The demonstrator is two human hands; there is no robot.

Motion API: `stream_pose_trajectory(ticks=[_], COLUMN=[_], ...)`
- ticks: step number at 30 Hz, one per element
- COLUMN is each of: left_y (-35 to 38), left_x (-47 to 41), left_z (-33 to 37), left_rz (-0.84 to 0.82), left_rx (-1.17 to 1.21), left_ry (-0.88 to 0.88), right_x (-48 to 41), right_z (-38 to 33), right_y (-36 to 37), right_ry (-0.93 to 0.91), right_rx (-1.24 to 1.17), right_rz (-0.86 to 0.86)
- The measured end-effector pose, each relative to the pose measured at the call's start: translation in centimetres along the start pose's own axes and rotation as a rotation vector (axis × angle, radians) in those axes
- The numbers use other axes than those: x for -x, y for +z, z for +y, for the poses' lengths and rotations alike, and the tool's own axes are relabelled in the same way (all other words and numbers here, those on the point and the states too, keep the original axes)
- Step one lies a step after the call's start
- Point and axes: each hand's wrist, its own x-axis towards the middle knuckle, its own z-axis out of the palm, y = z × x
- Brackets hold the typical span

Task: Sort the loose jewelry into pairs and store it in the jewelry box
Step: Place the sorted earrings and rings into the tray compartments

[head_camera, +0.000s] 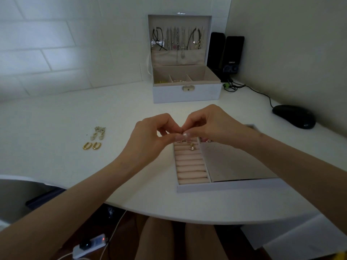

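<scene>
Nearest, below the desk's [131, 184] curved edge, a power strip [90, 246] lies on the floor beside the person's knees. On the desk just ahead sits a tray [225, 185] taken out of the box, with pink ring rolls [189, 166] on its left and a flat beige section on its right. Above the tray's far end the left hand [150, 136] and right hand [214, 124] meet, fingertips pinched together on a small gold earring [191, 147] whose charm dangles over the far rolls. Both hands grip it; whether it touches the rolls is unclear. More small pieces lie at the tray's far edge, partly hidden by the right hand. To the left, well apart, two gold hoops [92, 146] lie side by side, with a pale drop pair [98, 133] just beyond them. Farther back stands the open box [186, 94], necklaces [177, 39] hanging in its raised lid. Right of it are a mouse [293, 116] and two speakers [225, 51].
</scene>
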Motion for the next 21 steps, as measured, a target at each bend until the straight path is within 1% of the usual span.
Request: stream_pose_trajectory(ticks=[5,9,13,17,21], left_y=[0.02,-0.03,-0.08,-0.12,0.01], left_x=[-0.10,-0.07,-0.02,-0.04,0.05], left_z=[-0.09,-0.09,0.02,-0.07,-0.52], left_rz=[-0.021,-0.022,-0.006,0.005,0.009], left_rx=[-0.010,-0.006,-0.038,-0.086,-0.086], left_ry=[-0.006,-0.005,0.001,0.009,-0.032], right_x=[-0.36,-0.34,-0.41,-0.44,-0.68], right_z=[-0.21,-0.23,-0.11,-0.15,0.06], right_y=[-0.07,0.01,0.35,0.28,0.17], right_ry=[-0.013,-0.007,-0.012,-0.009,-0.001], right_rx=[0.109,0.101,0.111,0.072,0.114], right_rz=[0.000,-0.023,0.002,0.014,0.002])
